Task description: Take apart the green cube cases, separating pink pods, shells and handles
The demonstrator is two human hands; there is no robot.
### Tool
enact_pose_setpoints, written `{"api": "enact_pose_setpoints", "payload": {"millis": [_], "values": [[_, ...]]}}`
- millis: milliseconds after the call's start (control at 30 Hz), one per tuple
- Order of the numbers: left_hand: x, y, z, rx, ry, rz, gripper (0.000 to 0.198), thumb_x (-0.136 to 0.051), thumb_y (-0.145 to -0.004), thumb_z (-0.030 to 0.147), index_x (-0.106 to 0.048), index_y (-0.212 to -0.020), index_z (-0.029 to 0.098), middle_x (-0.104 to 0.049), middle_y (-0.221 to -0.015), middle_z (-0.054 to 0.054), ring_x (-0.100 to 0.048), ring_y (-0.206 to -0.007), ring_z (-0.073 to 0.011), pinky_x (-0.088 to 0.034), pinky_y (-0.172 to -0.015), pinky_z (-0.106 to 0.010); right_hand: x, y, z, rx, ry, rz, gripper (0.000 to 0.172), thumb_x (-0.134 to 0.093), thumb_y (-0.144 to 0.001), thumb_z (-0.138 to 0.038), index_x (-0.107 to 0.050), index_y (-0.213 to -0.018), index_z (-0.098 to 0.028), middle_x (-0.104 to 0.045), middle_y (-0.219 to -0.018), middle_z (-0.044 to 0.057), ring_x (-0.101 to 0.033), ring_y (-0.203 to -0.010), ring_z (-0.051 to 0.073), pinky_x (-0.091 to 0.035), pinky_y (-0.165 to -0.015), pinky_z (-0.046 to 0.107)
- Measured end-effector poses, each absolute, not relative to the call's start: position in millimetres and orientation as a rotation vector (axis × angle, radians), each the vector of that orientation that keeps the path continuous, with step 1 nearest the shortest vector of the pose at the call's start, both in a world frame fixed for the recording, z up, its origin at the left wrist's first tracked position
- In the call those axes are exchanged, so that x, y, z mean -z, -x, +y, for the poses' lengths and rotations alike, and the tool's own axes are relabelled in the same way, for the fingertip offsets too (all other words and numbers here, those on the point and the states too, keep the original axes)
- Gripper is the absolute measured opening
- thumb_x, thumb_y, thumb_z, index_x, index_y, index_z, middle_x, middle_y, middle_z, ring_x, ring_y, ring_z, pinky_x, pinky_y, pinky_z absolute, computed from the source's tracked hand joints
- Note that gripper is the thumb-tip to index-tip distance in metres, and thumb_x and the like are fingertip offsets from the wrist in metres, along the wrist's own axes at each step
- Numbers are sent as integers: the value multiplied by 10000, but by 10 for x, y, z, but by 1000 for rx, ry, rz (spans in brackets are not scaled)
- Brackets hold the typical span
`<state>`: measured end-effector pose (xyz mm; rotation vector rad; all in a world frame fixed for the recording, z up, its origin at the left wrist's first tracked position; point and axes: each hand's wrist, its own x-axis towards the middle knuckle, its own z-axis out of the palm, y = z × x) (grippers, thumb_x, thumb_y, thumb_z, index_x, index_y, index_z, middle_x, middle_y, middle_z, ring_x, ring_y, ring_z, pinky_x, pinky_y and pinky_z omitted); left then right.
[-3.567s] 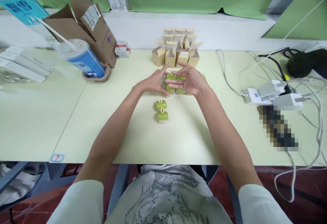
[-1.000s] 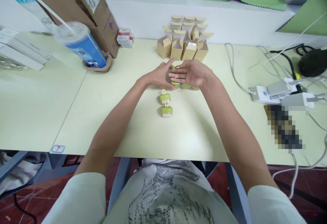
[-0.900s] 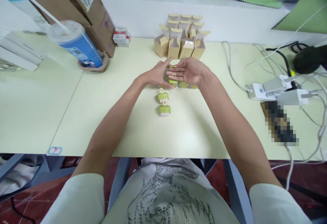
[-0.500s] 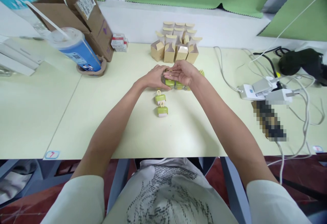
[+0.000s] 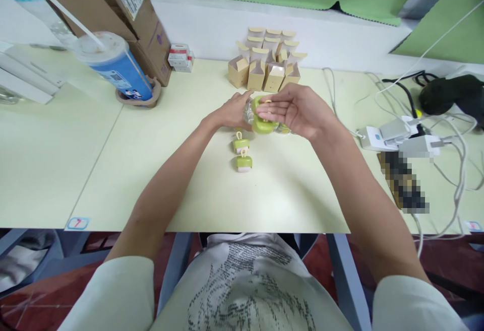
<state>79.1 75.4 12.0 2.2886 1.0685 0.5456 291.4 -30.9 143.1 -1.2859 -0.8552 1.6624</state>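
Note:
My left hand (image 5: 235, 111) is curled round the clear side of a small green-lidded container (image 5: 264, 125), held tilted above the table. My right hand (image 5: 297, 111) has its fingers stretched out flat across the green lid, palm turned toward me; they partly cover it. More of these containers (image 5: 283, 128) show in part behind and below my hands. In front of my left hand stand two more, one green-topped container (image 5: 241, 145) and a nearer container (image 5: 244, 163), each with a pale loop on top and a whitish base.
Several open-flapped small cardboard boxes (image 5: 257, 75) stand against the wall. To the left are a blue cup with a straw (image 5: 126, 76), a large carton (image 5: 151, 44) and small white-red boxes (image 5: 180, 58). Right lie a power strip (image 5: 372, 138), cables and a pixelated object (image 5: 403, 182).
My right hand has moved right and opened out flatter. The green-lidded container has been lifted and tilted, its clear side now showing by my left hand. The view has shifted slightly.

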Motion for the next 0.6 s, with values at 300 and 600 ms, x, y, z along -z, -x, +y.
{"api": "enact_pose_setpoints", "payload": {"millis": [300,600], "values": [[-273,-764,673,-366,-2324,1101,1280,-905,-694,669,-472,-1793,176,-613,-1737,-193,-458,-1664,-478,-370,-1441,-601,-955,-3096,-885,-1908,1342,-865,418,-483,-1090,-63,-856,-903,-80,-906,-931,220,-909,-842,230,-762,-853,288],[-368,-742,631,-332,-2282,1098,1678,-948,-537,977,-353,-1878,161,-368,-1925,-255,-185,-1840,-528,-234,-1513,-623,-1023,-3327,-786,-1859,1303,-946,318,-713,-960,-112,-826,-1247,-189,-935,-1114,142,-934,-941,299,-730,-593,308]]}}
